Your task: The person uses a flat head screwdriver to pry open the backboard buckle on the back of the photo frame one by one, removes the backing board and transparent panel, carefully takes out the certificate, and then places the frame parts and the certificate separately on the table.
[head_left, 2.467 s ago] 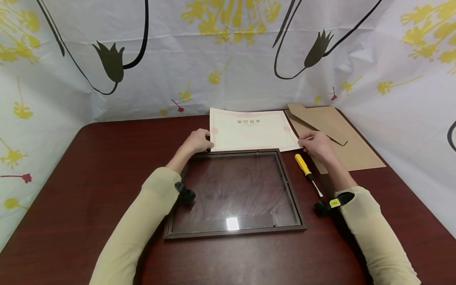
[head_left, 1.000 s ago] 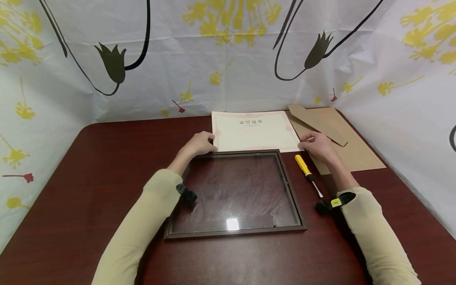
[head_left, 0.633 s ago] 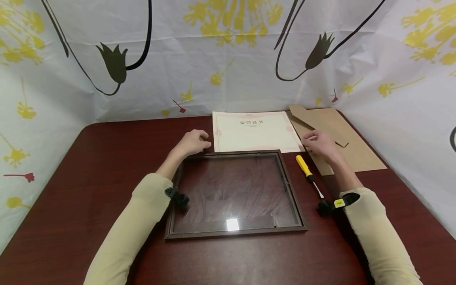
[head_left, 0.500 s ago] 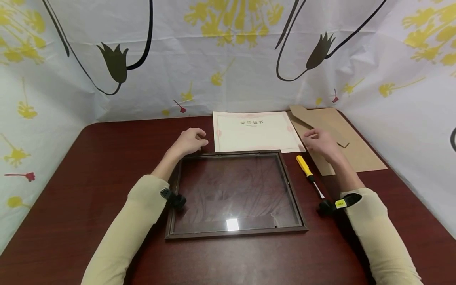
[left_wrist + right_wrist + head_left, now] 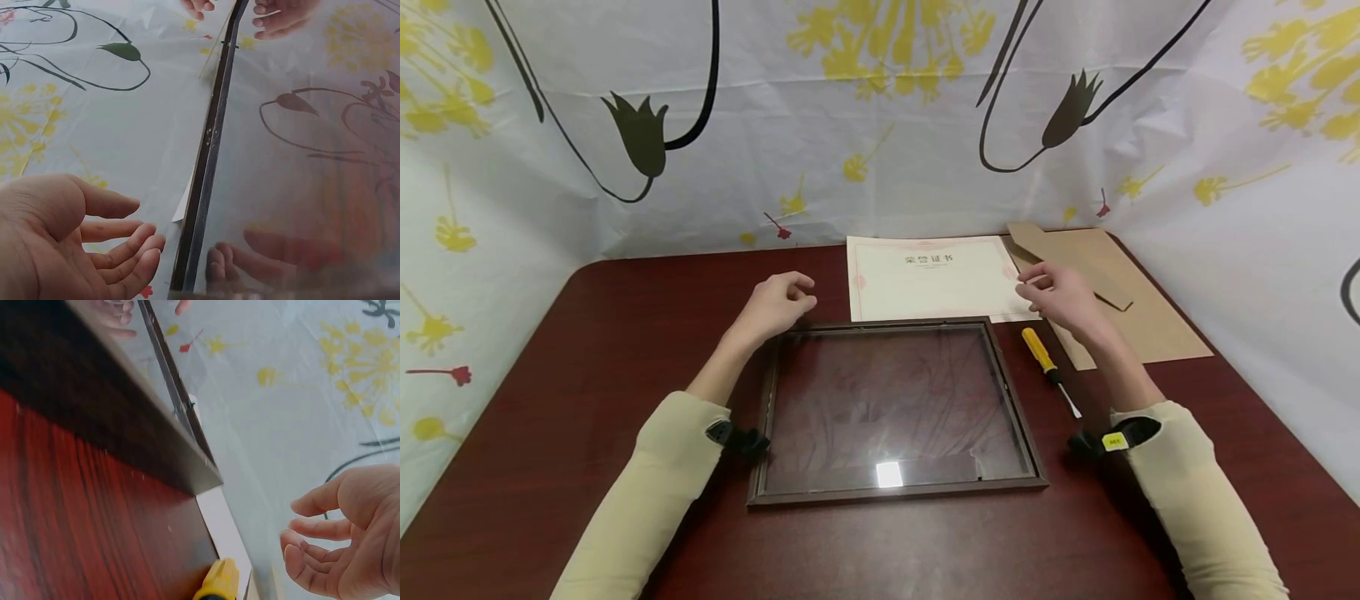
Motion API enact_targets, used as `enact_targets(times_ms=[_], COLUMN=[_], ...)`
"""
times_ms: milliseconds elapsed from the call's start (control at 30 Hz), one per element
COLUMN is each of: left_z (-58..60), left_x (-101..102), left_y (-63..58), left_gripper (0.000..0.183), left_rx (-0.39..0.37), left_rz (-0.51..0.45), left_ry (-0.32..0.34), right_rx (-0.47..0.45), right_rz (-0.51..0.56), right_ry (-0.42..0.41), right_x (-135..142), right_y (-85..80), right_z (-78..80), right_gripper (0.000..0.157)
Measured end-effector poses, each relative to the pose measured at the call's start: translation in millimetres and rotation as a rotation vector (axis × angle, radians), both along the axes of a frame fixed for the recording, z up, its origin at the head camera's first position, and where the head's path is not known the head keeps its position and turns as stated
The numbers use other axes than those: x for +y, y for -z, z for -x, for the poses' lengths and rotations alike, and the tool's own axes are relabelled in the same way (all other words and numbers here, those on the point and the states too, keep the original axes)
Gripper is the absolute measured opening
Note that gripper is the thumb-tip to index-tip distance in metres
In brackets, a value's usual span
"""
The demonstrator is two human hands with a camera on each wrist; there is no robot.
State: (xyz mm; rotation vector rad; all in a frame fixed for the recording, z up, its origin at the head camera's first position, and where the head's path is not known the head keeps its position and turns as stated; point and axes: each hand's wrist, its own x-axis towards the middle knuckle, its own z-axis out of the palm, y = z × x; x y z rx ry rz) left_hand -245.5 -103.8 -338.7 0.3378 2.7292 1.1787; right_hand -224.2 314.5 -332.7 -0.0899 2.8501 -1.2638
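Note:
My left hand [image 5: 775,304], fingers loosely bent around nothing, hovers past the far left corner of a dark picture frame [image 5: 1018,417] with a glass pane [image 5: 887,392]. In the left wrist view its fingertips [image 5: 150,240] are close beside the frame's edge. A cream certificate [image 5: 936,287] lies flat behind the frame, printed with a title and pink border. Over its right edge, my right hand [image 5: 1063,296] hangs relaxed, holding nothing. A screwdriver [image 5: 1037,347] with a yellow handle rests on the table between the frame and my right wrist.
Brown cardboard [image 5: 1150,308] lies at the back right, with a folded strip standing up from it. The dark red wooden table [image 5: 587,375] backs onto a white patterned cloth [image 5: 737,167]. Each wrist wears a small black camera.
Both hands have let go of the certificate, which now lies flat behind the frame. The left hand has drawn away to the left; the right has risen slightly.

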Motion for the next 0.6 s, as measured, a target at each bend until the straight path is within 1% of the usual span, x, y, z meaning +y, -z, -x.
enact_targets(times_ms=[167, 300, 500, 600], left_z=[-8.0, -14.7, -26.5, -31.5], left_x=[-13, -21, -34, -40], left_y=[-1.0, 0.7, 6.3, 9.6], left_gripper=[0.039, 0.039, 0.039, 0.040], left_rx=[0.016, 0.014, 0.033, 0.039], left_rz=[0.007, 0.009, 0.007, 0.007], left_ry=[-0.003, -0.013, -0.024, -0.020], right_rx=[-0.021, -0.043, -0.027, -0.038], right_rz=[-0.020, -0.052, -0.071, -0.068], right_ry=[-0.042, -0.074, -0.146, -0.158], right_x=[-12, -19, -28, -32], right_y=[-5.2, -7.0, -0.5, 4.3], right_z=[-4.9, -9.3, -13.1, -15.2], right_gripper=[0.040, 0.041, 0.038, 0.037])
